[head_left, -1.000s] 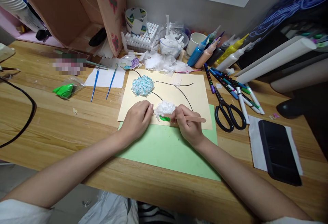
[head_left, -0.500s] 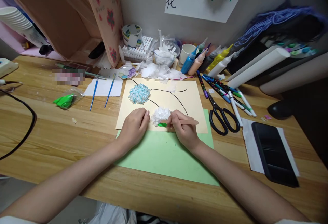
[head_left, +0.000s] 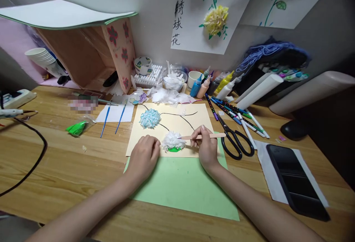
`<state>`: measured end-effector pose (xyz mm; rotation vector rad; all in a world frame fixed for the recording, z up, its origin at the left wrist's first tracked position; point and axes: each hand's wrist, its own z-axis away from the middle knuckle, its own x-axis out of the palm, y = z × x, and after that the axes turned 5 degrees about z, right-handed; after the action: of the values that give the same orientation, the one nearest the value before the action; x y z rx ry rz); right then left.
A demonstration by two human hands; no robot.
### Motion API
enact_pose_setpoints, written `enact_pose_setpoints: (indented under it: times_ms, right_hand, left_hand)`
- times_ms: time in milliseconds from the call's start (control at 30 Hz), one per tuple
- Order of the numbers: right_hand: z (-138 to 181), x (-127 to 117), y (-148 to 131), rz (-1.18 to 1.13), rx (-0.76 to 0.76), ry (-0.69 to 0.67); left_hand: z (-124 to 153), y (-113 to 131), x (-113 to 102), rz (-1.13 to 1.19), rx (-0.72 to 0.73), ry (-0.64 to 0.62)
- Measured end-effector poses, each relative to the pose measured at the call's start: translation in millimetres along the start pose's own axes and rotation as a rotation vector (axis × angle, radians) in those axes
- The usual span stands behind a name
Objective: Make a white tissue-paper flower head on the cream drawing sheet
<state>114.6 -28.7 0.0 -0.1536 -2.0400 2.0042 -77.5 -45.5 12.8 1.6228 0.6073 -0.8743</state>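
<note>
A cream sheet (head_left: 194,114) with black drawn stems lies on a green sheet (head_left: 183,186) on the wooden desk. On it are a blue-white paper pompom flower (head_left: 149,118) and a white paper flower (head_left: 172,140) with a green leaf (head_left: 174,149) under it. My left hand (head_left: 144,157) rests curled on the cream sheet's lower edge, just left of the white flower. My right hand (head_left: 206,147) pinches a thin wooden stick (head_left: 205,136) whose tip touches the white flower's right side.
Black scissors (head_left: 231,140) and several markers (head_left: 241,118) lie to the right, then a black phone (head_left: 296,179) on white paper. Paint bottles (head_left: 206,85), a cup and tissue scraps line the back wall. Two blue brushes (head_left: 113,118) and a green packet (head_left: 76,128) lie left.
The camera has tilted upward, showing wall pictures. The stick's tip has moved from the green leaf up to the white flower's side. My left hand stays beside the flower.
</note>
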Motion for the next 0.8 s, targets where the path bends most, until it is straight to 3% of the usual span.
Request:
enact_pose_setpoints:
  times_ms: [133, 300, 433, 533, 667, 800]
  right_hand:
    - [-9.4, -0.9, -0.2, -0.111, 0.126, 0.08]
    - [-15.1, -4.6, 0.9, -0.278, 0.169, 0.083]
    - [-18.7, -6.2, 2.6, -0.394, 0.184, 0.077]
    - [-19.9, -6.3, 3.4, -0.424, 0.199, 0.063]
    - [-19.5, -5.5, 2.9, -0.394, 0.185, 0.074]
    - [-18.8, -4.6, 2.2, -0.411, 0.175, 0.078]
  left_hand:
    - [4.2, 5.0, 1.3, 0.07, 0.017, -0.032]
    - [-1.8, 4.3, -10.7, 0.132, -0.01, 0.004]
    - [-32.3, 8.4, -30.7, 0.09, 0.06, 0.128]
    - [-71.1, 18.9, -35.7, -0.056, 0.196, 0.107]
    - [-123.2, 31.4, -14.9, -0.225, 0.136, -0.095]
    - [-151.4, 37.0, 15.5, -0.227, 0.05, -0.109]
